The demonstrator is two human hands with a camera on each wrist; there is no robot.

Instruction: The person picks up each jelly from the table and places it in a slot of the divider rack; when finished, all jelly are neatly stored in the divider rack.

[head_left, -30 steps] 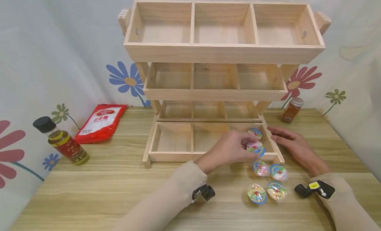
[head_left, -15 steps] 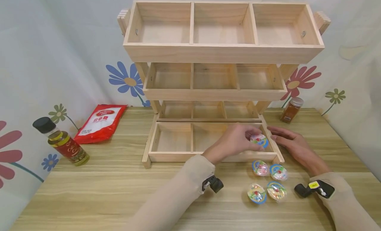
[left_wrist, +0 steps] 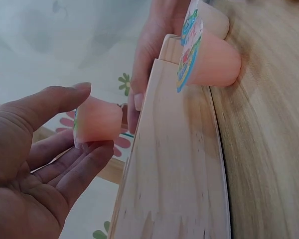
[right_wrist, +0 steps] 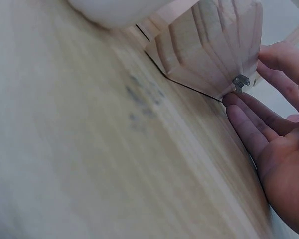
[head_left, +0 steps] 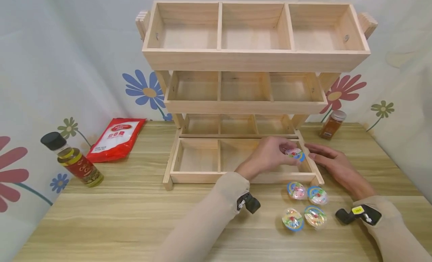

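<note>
Jelly cup (head_left: 296,154) over the right compartment of the bottom tray (head_left: 195,177), apparently being placed.
Left hand (head_left: 268,155) reaches across, grip narrow, thumb and fingers pinching the cup; the next move probably calls for lowering it and letting go. Right hand (head_left: 337,166) holds nothing, its fingers extended against the rack's side (right_wrist: 204,50), while four more cups (head_left: 293,219) sit on the worktop (head_left: 135,217).

Held cup (head_left: 295,154) partly hidden behind left hand (head_left: 270,155)
</note>
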